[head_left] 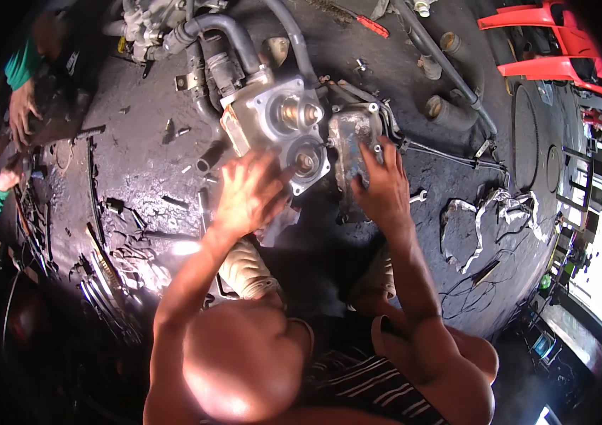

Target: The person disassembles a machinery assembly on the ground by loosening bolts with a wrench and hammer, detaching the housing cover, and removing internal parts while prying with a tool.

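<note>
Loosely, left grip lies spread on housing containing fittings, right grip on block.

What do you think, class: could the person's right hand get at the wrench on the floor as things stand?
Probably yes: the right hand is at the grimy metal part, and the wrench lies just to its right, with nothing visible blocking the way.

Mechanical workshop, grimy dark floor, metal housing, grey hose, loose wrench
</note>
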Available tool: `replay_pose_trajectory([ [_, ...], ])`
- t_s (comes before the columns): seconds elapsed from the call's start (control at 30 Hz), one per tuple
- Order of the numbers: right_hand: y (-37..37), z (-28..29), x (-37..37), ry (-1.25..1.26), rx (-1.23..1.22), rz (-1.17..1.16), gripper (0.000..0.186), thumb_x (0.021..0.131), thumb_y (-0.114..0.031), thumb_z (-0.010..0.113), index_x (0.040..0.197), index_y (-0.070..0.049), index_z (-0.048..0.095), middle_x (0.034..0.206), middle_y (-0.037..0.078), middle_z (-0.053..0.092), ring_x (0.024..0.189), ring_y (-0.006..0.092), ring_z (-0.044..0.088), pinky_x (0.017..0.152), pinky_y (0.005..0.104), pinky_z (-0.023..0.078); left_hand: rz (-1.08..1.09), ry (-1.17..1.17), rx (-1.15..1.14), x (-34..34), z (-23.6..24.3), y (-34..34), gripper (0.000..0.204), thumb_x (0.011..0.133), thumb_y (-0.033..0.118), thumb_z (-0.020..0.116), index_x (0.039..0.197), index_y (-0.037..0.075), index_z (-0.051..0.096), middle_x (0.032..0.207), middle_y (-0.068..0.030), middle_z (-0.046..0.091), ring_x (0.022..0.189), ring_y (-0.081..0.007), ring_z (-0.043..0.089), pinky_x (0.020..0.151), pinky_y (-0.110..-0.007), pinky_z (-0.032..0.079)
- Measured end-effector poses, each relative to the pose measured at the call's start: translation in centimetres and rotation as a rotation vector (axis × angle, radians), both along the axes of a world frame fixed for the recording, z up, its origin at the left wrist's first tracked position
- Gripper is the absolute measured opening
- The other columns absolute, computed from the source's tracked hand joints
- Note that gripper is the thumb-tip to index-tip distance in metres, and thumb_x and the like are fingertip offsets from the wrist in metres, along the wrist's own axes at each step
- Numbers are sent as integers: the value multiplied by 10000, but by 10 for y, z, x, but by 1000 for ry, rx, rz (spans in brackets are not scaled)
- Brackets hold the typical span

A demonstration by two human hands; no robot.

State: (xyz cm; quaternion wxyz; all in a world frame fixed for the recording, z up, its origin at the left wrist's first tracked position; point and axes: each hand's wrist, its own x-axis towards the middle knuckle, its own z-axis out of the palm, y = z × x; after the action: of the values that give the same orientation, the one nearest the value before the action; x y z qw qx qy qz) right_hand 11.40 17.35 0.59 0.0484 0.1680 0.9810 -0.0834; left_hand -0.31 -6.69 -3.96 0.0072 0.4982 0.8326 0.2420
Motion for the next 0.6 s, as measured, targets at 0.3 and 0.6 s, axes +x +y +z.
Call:
replay_pose_trajectory([
  [0.3,-30,2,-113,258,-280,6,641,774,-268,780,1351,-120,544,1278,217,597,1065,402,635,893,445,520,67,-76,85,16,-1,4,503,716,301,793,1190,182,675,1400,-121,427,1284,-352,389,978,-540,323],
  [0.6,-13,36,-103,229,-1089,-134,403,857,-72,726,1229,36,612,1003,119,725,827,100,678,741,243,546,165,-287,327,6,7,-11,573,758,226,760,1299,132,596,1399,-180,424,1284,-374,419,1066,-515,347],
])
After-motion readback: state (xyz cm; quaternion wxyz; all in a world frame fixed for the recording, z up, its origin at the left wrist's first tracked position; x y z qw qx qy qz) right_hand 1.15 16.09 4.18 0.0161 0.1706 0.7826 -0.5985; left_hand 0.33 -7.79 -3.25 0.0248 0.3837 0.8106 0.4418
